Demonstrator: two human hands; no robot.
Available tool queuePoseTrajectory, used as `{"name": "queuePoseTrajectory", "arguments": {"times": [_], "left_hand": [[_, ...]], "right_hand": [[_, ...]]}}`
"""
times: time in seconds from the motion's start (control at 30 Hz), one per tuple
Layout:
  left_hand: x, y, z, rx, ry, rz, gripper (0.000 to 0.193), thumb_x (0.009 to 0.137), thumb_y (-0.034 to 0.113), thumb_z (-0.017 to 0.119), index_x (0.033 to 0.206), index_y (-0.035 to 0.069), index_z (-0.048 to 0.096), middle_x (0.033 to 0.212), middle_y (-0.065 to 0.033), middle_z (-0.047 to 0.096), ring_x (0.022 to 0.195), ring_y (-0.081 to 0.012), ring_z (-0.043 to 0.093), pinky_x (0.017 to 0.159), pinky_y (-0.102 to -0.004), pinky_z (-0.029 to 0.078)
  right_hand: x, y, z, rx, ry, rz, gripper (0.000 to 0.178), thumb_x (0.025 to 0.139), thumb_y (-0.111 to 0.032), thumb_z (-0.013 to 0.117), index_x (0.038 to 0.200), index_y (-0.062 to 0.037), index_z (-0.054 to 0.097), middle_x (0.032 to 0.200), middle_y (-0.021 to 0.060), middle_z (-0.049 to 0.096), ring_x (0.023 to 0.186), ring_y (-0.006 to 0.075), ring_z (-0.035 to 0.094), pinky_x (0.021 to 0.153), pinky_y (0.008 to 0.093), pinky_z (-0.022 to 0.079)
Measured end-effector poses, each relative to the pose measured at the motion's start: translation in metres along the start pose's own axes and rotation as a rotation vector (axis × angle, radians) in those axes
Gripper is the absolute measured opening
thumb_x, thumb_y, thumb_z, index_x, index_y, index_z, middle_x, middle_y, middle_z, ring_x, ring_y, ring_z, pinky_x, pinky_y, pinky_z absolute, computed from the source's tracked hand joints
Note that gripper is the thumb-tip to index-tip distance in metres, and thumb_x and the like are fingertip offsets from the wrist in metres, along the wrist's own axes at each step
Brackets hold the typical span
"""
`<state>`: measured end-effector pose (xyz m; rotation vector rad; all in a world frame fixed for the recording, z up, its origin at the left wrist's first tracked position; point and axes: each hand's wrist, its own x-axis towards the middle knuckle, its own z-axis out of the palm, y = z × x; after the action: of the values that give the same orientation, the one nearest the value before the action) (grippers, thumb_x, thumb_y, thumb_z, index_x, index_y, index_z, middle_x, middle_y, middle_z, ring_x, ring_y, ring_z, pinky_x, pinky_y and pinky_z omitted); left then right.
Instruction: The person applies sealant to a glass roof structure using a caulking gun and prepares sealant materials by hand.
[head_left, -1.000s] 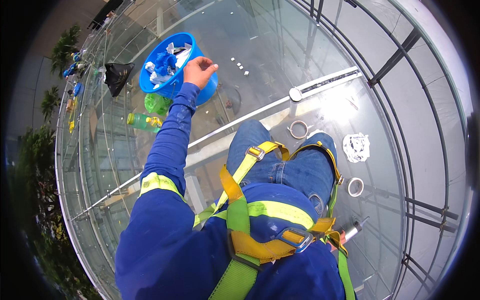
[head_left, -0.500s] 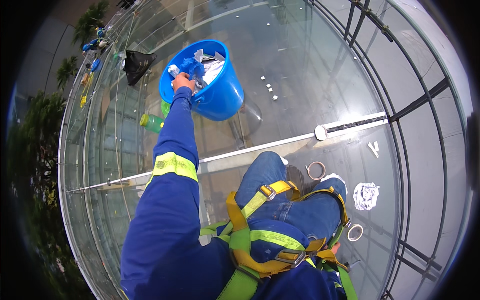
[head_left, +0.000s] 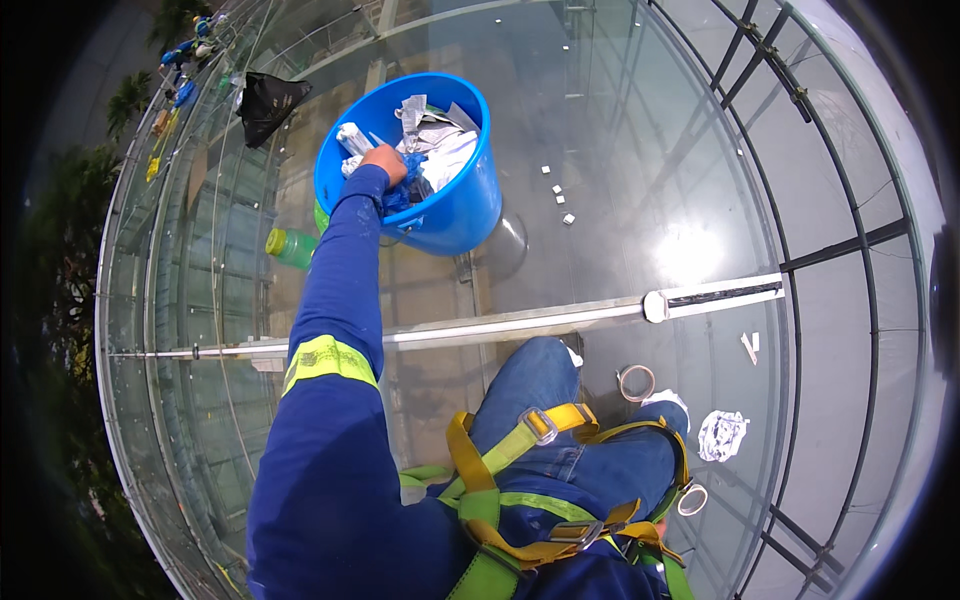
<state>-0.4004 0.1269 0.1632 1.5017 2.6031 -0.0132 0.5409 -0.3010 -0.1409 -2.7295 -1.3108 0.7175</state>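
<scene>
My left hand reaches into a large blue bucket. Its fingers are closed and partly buried at a crumpled blue plastic bag. Crumpled white paper and grey-white scraps fill the bucket around the bag. A rolled whitish bundle lies beside the hand at the left rim. Only a sliver of my right hand shows, low beside my thigh behind the harness straps; its fingers are hidden.
A green bottle and a black bag lie left of the bucket. Tape rolls and crumpled cloth or paper are near my knees. A white metal joint crosses the glass floor. Black cables run along the right.
My left hand has gone rightward and deeper into the bucket, and the blue plastic bag sits lower. The view has shifted slightly. My right hand stays low by my thigh.
</scene>
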Motion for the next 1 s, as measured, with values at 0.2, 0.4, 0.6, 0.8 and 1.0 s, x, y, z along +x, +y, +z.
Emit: {"name": "queuePoseTrajectory", "arguments": {"times": [0.2,0.4,0.6,0.8,1.0], "left_hand": [[-0.006,0.013,0.032,0.132,-0.697,0.192,0.045,0.080,0.035,0.066,0.117,0.011,0.072,0.115,-0.0167,0.071,0.099,-0.0332,0.069,0.090,-0.0401,0.052],[0.010,0.022,0.043,0.332,-0.773,0.424,0.047,0.081,0.039,0.063,0.114,0.008,0.073,0.115,-0.0168,0.071,0.100,-0.0328,0.069,0.087,-0.0435,0.053],[-0.003,0.023,-0.019,-0.063,-0.274,-0.059,0.049,0.062,0.036,0.087,0.097,0.003,0.077,0.102,-0.0203,0.073,0.097,-0.0335,0.071,0.091,-0.0411,0.054],[0.064,-0.018,0.041,-0.250,0.538,-0.150,0.052,0.074,0.041,0.079,0.114,0.008,0.073,0.111,-0.0202,0.071,0.108,-0.0361,0.067,0.098,-0.0418,0.051],[0.045,0.001,0.014,-0.657,0.561,-0.200,0.028,0.089,0.012,0.064,0.115,0.006,0.072,0.108,-0.0178,0.072,0.097,-0.0319,0.070,0.089,-0.0398,0.053]], "right_hand": [[0.006,0.017,-0.014,-0.040,-0.015,-0.029,0.034,0.070,-0.019,0.076,0.099,-0.0034,0.071,0.092,0.0168,0.072,0.087,0.0348,0.068,0.081,0.0424,0.051],[0.024,-0.004,-0.018,0.094,-0.036,0.000,0.031,0.072,-0.015,0.074,0.099,-0.0008,0.070,0.090,0.0167,0.072,0.086,0.0314,0.068,0.080,0.0410,0.052],[-0.005,-0.052,-0.043,0.222,0.015,-0.019,0.027,0.075,-0.012,0.071,0.099,0.0017,0.069,0.089,0.0168,0.071,0.084,0.0284,0.067,0.079,0.0399,0.052],[0.009,-0.136,-0.092,0.039,0.058,-0.203,0.029,0.081,-0.004,0.061,0.109,0.0026,0.063,0.092,0.0164,0.069,0.078,0.0261,0.066,0.077,0.0392,0.053],[0.029,-0.177,-0.164,0.448,0.220,-0.113,0.036,0.083,0.002,0.056,0.119,-0.0024,0.056,0.090,0.0100,0.064,0.077,0.0148,0.062,0.070,0.0337,0.051]]}}
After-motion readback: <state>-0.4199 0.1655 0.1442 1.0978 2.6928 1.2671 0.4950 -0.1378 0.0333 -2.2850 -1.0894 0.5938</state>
